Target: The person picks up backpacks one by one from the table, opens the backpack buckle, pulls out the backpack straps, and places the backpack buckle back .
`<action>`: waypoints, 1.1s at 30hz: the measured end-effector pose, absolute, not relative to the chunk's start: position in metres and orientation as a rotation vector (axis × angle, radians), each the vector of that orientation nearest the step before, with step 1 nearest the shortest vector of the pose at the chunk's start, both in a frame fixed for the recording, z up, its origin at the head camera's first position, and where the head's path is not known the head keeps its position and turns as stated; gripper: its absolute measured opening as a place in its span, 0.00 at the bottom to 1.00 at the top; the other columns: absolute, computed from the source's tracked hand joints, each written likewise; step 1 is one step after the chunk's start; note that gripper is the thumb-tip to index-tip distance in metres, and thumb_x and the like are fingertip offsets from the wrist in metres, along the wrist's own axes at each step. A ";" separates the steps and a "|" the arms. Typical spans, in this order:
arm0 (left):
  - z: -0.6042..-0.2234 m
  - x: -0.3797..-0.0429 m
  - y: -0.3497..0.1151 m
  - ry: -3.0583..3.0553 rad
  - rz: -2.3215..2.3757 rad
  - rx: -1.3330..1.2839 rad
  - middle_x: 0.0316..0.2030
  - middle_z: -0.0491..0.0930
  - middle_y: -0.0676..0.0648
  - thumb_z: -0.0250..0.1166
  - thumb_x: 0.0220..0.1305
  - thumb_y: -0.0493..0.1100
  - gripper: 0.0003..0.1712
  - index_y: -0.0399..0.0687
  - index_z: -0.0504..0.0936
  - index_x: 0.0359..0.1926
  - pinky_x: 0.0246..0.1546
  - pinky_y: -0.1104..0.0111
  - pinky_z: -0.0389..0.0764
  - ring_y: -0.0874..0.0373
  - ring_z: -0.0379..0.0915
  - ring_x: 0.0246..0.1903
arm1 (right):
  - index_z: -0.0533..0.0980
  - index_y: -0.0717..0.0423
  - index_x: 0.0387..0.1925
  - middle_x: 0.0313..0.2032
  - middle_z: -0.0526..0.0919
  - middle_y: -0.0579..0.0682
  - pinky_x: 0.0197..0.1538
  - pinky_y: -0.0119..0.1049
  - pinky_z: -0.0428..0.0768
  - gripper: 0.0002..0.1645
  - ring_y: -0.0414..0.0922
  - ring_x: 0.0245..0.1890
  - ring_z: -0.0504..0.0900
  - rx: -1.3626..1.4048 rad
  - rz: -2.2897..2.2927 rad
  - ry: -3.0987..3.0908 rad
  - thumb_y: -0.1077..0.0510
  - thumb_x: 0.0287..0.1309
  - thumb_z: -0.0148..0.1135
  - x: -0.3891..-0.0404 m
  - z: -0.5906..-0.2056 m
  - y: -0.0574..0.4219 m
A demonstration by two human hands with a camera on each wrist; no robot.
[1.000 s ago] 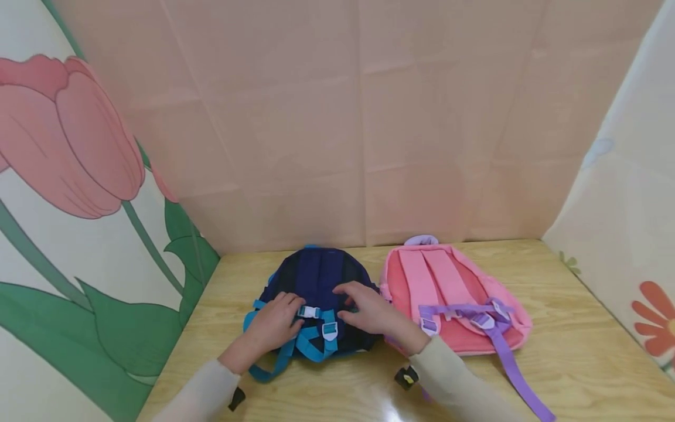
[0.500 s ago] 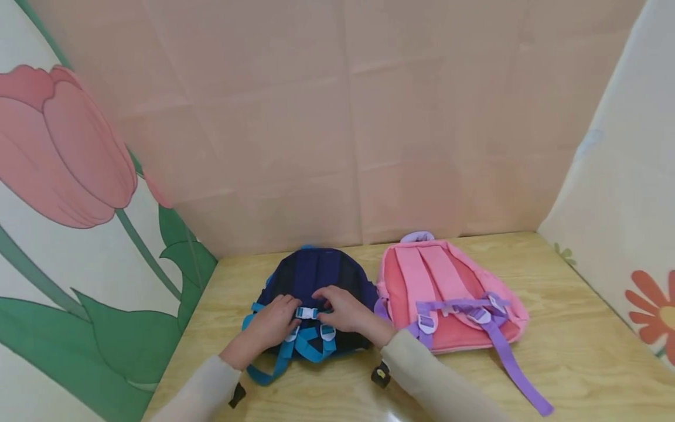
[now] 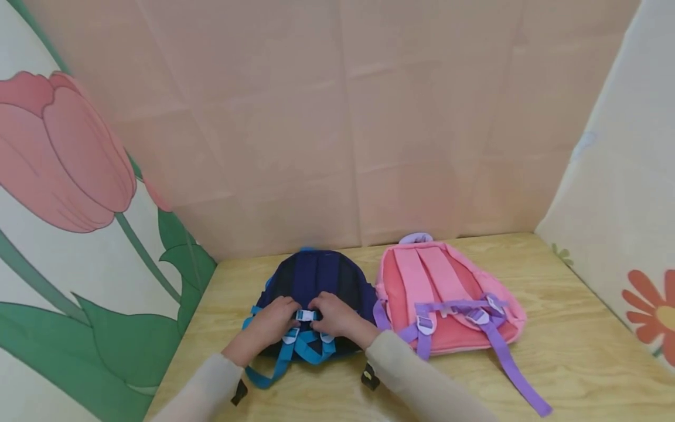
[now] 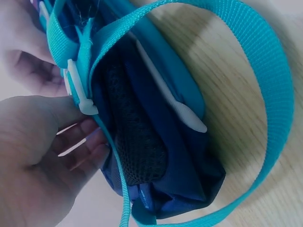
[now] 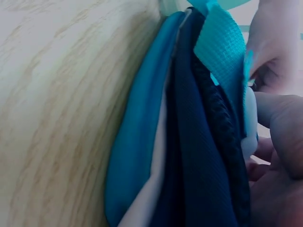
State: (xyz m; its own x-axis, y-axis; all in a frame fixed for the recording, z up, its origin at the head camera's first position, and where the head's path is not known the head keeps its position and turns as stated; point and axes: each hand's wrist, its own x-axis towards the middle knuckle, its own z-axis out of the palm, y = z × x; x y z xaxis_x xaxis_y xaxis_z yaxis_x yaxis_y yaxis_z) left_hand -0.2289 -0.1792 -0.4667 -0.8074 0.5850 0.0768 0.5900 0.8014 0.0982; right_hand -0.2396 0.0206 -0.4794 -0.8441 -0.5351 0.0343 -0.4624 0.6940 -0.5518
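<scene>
A navy backpack [image 3: 328, 268] with turquoise straps lies on the table, its strap side up. Across its middle runs a white side-release buckle [image 3: 306, 315], its two halves joined. My left hand [image 3: 270, 323] pinches the buckle's left end between thumb and fingers. At the right end, my right hand [image 3: 337, 319] does the same. Below the hands, a turquoise strap [image 3: 282, 358] loops out onto the wood. The left wrist view shows a white strap slider [image 4: 78, 87] close by the thumb; the fingertips on the buckle are hidden there.
A pink backpack [image 3: 437, 281] with purple straps [image 3: 519, 375] lies right beside the navy one. The wooden table [image 3: 575, 328] meets a pinkish cloth backdrop [image 3: 274, 129] behind. A tulip-printed panel [image 3: 84, 152] stands left, a flowered one right.
My right hand has come leftward and down from above the navy backpack to the buckle's right end. The left hand has stayed at its left end. The head view has shifted slightly.
</scene>
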 end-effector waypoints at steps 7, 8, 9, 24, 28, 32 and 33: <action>-0.470 -0.229 -0.179 -2.921 -0.229 -0.972 0.39 0.81 0.47 0.70 0.65 0.42 0.12 0.41 0.84 0.46 0.42 0.62 0.79 0.54 0.75 0.38 | 0.83 0.54 0.43 0.37 0.79 0.45 0.46 0.34 0.76 0.12 0.42 0.39 0.73 -0.836 -0.851 2.819 0.54 0.60 0.71 -0.241 -0.485 0.020; -0.470 -0.229 -0.179 -2.916 -0.241 -0.980 0.39 0.81 0.47 0.70 0.66 0.42 0.12 0.41 0.84 0.46 0.42 0.62 0.79 0.54 0.75 0.39 | 0.83 0.53 0.43 0.37 0.79 0.45 0.45 0.34 0.76 0.11 0.42 0.39 0.73 -0.830 -0.860 2.819 0.54 0.60 0.72 -0.242 -0.486 0.020; -0.470 -0.230 -0.179 -2.911 -0.247 -0.984 0.38 0.81 0.47 0.70 0.66 0.42 0.12 0.41 0.84 0.46 0.42 0.62 0.79 0.54 0.75 0.38 | 0.83 0.53 0.42 0.37 0.79 0.45 0.45 0.34 0.76 0.11 0.42 0.39 0.73 -0.821 -0.867 2.822 0.54 0.60 0.72 -0.242 -0.486 0.021; -0.472 -0.228 -0.183 -2.892 -0.241 -0.965 0.37 0.81 0.50 0.69 0.67 0.44 0.11 0.44 0.86 0.46 0.41 0.65 0.79 0.57 0.75 0.38 | 0.81 0.52 0.37 0.34 0.79 0.44 0.43 0.33 0.78 0.08 0.41 0.35 0.74 -0.921 -0.886 2.869 0.55 0.57 0.70 -0.242 -0.488 0.022; -0.472 -0.227 -0.184 -2.879 -0.212 -0.975 0.38 0.82 0.50 0.69 0.67 0.45 0.11 0.44 0.86 0.46 0.42 0.64 0.80 0.56 0.76 0.40 | 0.81 0.52 0.36 0.34 0.80 0.44 0.42 0.32 0.78 0.08 0.40 0.35 0.75 -0.967 -0.839 2.905 0.55 0.55 0.70 -0.242 -0.489 0.021; -0.474 -0.228 -0.185 -2.872 -0.212 -0.990 0.38 0.82 0.50 0.69 0.67 0.44 0.11 0.44 0.86 0.46 0.42 0.64 0.80 0.56 0.76 0.40 | 0.80 0.51 0.33 0.32 0.79 0.43 0.40 0.31 0.77 0.07 0.40 0.33 0.74 -0.967 -0.826 2.913 0.55 0.54 0.71 -0.243 -0.490 0.022; -0.475 -0.228 -0.185 -2.872 -0.214 -0.992 0.38 0.82 0.50 0.69 0.67 0.44 0.11 0.44 0.86 0.46 0.42 0.64 0.80 0.56 0.76 0.40 | 0.80 0.50 0.33 0.32 0.78 0.42 0.40 0.31 0.77 0.07 0.40 0.33 0.74 -0.959 -0.825 2.916 0.55 0.54 0.71 -0.243 -0.490 0.022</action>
State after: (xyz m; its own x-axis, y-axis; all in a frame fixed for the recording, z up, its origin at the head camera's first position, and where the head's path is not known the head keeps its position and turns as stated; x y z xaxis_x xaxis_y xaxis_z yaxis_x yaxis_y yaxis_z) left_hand -0.2281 -0.1849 -0.4746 -0.7836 0.6063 0.1360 0.6197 0.7783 0.1012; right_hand -0.2433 0.0219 -0.4904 -0.8173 -0.5437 0.1910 -0.5632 0.6832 -0.4649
